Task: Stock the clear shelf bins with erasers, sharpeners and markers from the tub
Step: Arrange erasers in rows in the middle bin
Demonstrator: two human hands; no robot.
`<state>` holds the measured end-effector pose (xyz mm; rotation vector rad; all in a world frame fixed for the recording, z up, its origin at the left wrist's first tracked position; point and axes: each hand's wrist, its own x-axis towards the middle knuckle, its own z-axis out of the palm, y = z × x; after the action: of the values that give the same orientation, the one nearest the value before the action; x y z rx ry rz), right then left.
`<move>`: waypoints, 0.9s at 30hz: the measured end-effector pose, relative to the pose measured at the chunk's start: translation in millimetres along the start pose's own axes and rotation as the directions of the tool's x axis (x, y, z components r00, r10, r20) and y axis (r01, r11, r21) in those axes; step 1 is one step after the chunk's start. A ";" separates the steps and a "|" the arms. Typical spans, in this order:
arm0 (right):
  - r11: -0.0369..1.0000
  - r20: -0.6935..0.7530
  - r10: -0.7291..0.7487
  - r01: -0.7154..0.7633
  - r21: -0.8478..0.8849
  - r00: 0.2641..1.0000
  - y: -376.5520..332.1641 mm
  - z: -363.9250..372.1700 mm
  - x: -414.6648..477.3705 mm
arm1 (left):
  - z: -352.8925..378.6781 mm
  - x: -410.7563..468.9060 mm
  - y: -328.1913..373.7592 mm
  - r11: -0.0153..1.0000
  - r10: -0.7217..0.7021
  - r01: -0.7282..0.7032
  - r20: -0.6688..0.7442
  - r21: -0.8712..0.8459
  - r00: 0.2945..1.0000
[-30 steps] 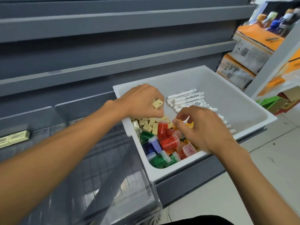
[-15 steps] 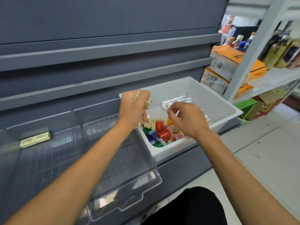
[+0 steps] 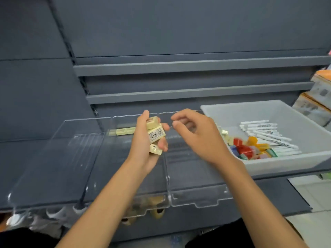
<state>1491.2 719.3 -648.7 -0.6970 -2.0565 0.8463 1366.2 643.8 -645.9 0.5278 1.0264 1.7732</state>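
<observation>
The small wrapped erasers (image 3: 155, 134), stacked in the left hand (image 3: 143, 147) with its fingers (image 3: 162, 145) curled round them above a clear bin (image 3: 167, 178), look light, stiff and slick, best pinched by their long sides; the right hand (image 3: 197, 138) hangs loosely curled, holding nothing.

**A:** Cam posn?

**B:** One view only. Head-worn, wide-angle, aimed fwd & down at dark grey metal shelving (image 3: 179, 29), roughly square-on.

**A:** How near?

**B:** Close. Forearms run in from btm edge. Barcode bars resolve on cream wrapped erasers (image 3: 156, 134) in left hand (image 3: 143, 140), mid-frame; right hand (image 3: 198, 138) just beside. Clear plastic shelf bins (image 3: 197, 199) span lower frame. White plastic tub (image 3: 286, 165) cut off at rt edge.
</observation>
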 end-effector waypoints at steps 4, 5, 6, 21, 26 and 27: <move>0.993 0.147 -0.013 -0.005 0.121 0.989 -5.4 56.0 -3.8 | -63.6 -12.1 4.6 0.997 -0.015 0.021 -0.079 0.073 0.997; 0.992 0.180 -0.013 -0.010 0.126 0.984 -3.2 68.5 -2.7 | -77.6 -12.5 4.2 0.996 -0.014 0.023 -0.106 0.083 0.994; 0.991 0.206 -0.006 -0.021 0.131 0.979 -0.6 79.9 -1.1 | -90.0 -11.7 3.9 0.996 -0.015 0.028 -0.138 0.089 0.990; 0.995 0.445 -0.012 -0.033 0.094 0.895 21.8 130.1 56.2 | -134.2 52.7 20.5 0.964 -0.144 0.165 -0.113 0.207 0.983; 0.988 0.387 0.038 -0.094 0.125 0.921 25.0 131.1 47.9 | -127.2 53.9 1.2 0.918 0.048 -0.001 -0.110 0.396 0.993; 0.987 0.376 0.034 -0.089 0.130 0.926 24.0 134.0 47.8 | -125.5 53.8 -3.6 0.911 0.072 -0.022 -0.107 0.411 0.992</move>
<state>1359.5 724.8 -707.5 -0.5542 -2.2847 1.2303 1253.4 642.1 -722.9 0.7141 1.4981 1.6492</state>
